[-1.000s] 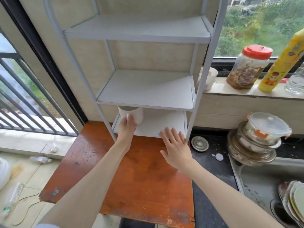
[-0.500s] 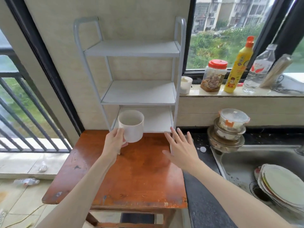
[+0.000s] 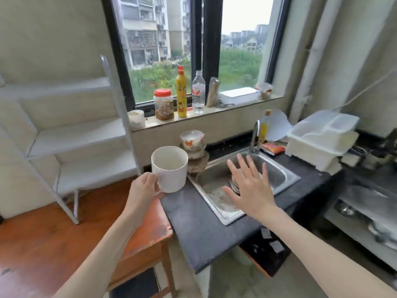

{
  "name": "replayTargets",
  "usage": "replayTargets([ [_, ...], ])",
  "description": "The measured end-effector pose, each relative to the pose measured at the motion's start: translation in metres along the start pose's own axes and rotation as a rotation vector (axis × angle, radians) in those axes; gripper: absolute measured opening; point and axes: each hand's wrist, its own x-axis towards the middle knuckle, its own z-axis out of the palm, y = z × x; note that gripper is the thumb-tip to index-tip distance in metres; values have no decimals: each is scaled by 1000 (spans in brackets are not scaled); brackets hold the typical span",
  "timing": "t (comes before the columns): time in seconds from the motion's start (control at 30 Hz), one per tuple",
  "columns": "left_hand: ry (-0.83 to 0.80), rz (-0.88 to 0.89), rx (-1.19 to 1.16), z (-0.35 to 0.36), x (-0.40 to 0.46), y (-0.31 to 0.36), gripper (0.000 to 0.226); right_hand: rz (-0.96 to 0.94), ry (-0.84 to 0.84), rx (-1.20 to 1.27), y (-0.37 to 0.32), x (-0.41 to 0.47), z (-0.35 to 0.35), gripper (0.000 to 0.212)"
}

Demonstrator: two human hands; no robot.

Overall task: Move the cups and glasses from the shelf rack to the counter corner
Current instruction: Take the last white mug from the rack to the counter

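Observation:
My left hand grips a white cup by its left side and holds it upright in the air, over the seam between the wooden table and the dark counter. The cup looks empty. My right hand hovers flat with spread fingers above the steel sink, holding nothing. The white shelf rack stands at the left on the wooden table; its visible shelves are bare. A second white cup sits on the windowsill beside the rack.
Stacked bowls with a lidded container stand left of the sink. A jar, a yellow bottle and a water bottle line the windowsill. A tap and a white dish rack are at the right. Dishes lie in the sink.
The left hand has carried the cup from in front of the rack's bottom shelf to the right, up over the counter edge. The right hand moved right, over the sink. The view swung right.

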Motion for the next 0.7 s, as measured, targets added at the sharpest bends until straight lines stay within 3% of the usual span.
replayTargets([
  [0.17, -232, 48, -23, 113, -44, 12, 38, 213, 0, -93, 96, -77, -42, 73],
  [0.47, -630, -21, -48, 369, -178, 24, 48, 484, 3, -220, 289, -247, -111, 72],
  [0.7, -863, -16, 26, 530, -274, 29, 31, 731, -28, -305, 416, -368, -152, 71],
])
